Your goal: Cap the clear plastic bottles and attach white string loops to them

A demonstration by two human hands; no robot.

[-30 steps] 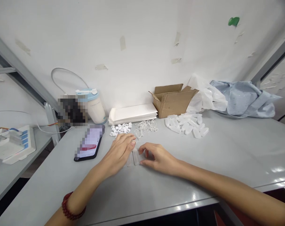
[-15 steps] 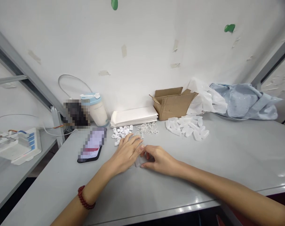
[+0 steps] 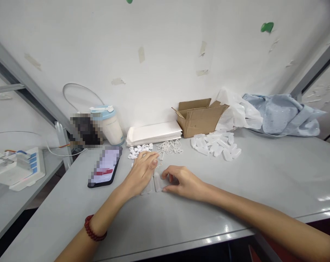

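Two or more small translucent plastic sleeves lie side by side on the grey table between my hands. My left hand rests over the left ones, its fingers stretched out and its palm partly covering them. To the right, my right hand curves with thumb and forefinger apart, the tips beside or touching the rightmost sleeve. Just beyond my left fingers are small white plastic caps, partly hidden by that hand. A tangle of thin white cords lies beside them.
A pile of translucent sleeves lies at back right, before an open cardboard box. White envelopes are stacked along the wall. At left are a phone and a cup; blue cloth lies far right.
My left hand has shifted left, away from my right hand, uncovering more of the sleeves. My right hand has stayed nearly in place. The camera view has moved slightly.
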